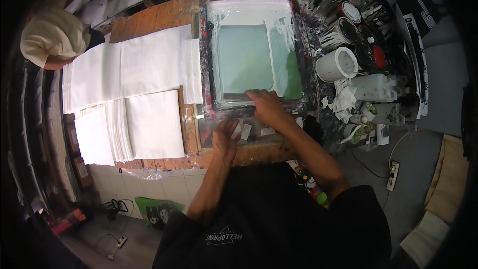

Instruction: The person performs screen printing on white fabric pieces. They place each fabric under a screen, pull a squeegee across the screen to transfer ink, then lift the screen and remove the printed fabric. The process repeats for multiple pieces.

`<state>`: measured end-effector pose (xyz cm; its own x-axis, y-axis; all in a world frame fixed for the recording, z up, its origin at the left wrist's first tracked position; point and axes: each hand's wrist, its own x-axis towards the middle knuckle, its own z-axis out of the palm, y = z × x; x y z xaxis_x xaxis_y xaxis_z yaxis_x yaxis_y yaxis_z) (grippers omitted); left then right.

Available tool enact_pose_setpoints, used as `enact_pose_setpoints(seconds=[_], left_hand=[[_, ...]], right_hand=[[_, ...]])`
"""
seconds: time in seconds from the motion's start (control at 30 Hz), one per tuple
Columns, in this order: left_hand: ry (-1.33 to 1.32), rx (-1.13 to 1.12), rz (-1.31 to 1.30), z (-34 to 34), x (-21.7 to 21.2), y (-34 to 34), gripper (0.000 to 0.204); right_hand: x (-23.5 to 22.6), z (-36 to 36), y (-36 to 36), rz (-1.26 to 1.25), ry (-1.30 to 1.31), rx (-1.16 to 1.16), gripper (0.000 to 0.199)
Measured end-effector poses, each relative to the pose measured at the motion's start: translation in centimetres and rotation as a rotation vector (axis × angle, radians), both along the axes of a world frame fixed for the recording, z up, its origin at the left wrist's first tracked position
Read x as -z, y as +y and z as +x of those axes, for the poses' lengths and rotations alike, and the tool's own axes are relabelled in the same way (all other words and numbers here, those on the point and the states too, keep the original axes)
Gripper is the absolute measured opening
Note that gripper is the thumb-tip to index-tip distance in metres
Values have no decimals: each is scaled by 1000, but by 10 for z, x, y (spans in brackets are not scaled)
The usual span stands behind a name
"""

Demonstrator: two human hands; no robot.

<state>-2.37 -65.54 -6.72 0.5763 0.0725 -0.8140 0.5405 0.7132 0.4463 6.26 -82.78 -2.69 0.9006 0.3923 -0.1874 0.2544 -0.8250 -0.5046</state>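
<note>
A screen-printing frame (pixel 204 65) with a pale green mesh (pixel 244 55) lies on the worktable, white ink smeared along its far end and right side. My right hand (pixel 266 105) is closed on a dark squeegee (pixel 236 96) at the near end of the mesh; the fingers wrap over its right part. Just in front of the frame's near edge, my left hand (pixel 227 137) is held with its fingers stretched out and nothing in it. Small pale pieces (pixel 246 131) lie beside its fingertips.
White sheets or bags (pixel 149 60) lie stacked across the wooden table (pixel 147 16) on the left. Ink-stained cans (pixel 339 34), a white bucket (pixel 337 65) and crumpled tissue (pixel 343 100) crowd the right. A person in a tan head covering (pixel 52 36) is at the far left.
</note>
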Motion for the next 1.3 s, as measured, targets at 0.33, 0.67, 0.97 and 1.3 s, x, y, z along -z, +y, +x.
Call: enact_pose_setpoints(seconds=[0.33,0.67,0.97,1.3], left_hand=[[1,-19,-78,3,8,9,26],[48,32,-18,9,-9,2,19],[7,51,-19,-3,-3,7,25],[-233,133,31,-4,4,20,20]], right_hand=[[39,-8,14,-132,-391,42,43],[56,205,9,-188,-318,117,47],[53,325,4,-232,-335,153,55],[-9,265,-38,22,-164,106,39]])
